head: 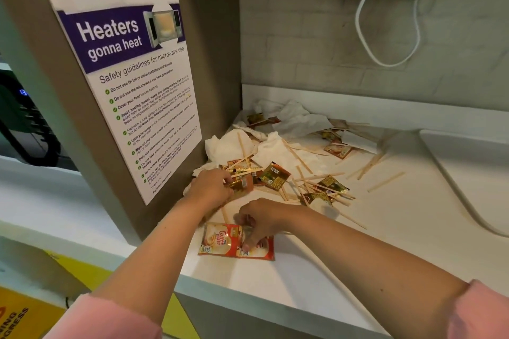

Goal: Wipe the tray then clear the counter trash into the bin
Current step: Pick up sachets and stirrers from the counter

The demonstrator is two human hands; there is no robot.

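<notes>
Head view: L hand [210, 186] curls round gold sachets [239, 184], far left. R hand [261, 219] pinches creamer packet [220, 241] near counter [316, 270] edge. Tissues [297, 118], sticks [385, 181] still strewn. Tray [468, 162] right, looks wiped. No bin visible. Clearing prob. just begun.

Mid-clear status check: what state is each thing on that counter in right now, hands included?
Left hand: grips sachets at the pile's edge.
Right hand: pinches the Coffee mate packet, flat on the counter.
Napkins: crumpled, heaped in the corner.
Stirrers: scattered loose.
Tray: lying flat at the right, partly in view.
Microwave display: lit.
</notes>
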